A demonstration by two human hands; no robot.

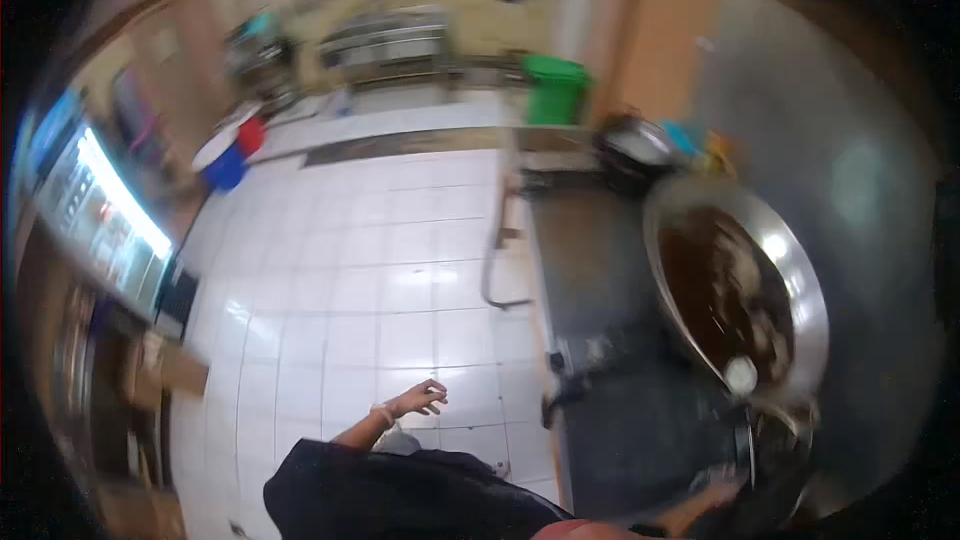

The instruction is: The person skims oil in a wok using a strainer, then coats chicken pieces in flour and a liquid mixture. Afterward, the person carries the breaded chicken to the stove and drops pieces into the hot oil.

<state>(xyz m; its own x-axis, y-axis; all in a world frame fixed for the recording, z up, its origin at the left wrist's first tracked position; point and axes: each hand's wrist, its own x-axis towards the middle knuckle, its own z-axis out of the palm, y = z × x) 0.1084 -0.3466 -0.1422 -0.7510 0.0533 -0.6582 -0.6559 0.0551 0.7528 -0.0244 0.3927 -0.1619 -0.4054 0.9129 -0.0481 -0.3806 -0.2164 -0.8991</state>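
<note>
My left hand (420,398) hangs in the air above the white tiled floor, fingers loosely apart and nothing in them. A light band circles that wrist. Low on the right, my right hand (715,493) is a blur over the dark stove top (640,430); its fingers do not show clearly, nor whether it holds anything. Beyond it sits a wide metal wok (810,315) with brown liquid, probably oil, and pale pieces floating in it. A small round whitish thing (740,376) lies at the wok's near edge, its kind unclear.
Behind the wok stands a dark pot (638,152). A green bin (556,90) is at the back, with a metal stand (388,45) to its left. On the left are a lit glass-front fridge (110,210), a blue bucket (222,168) and a cardboard box (180,370).
</note>
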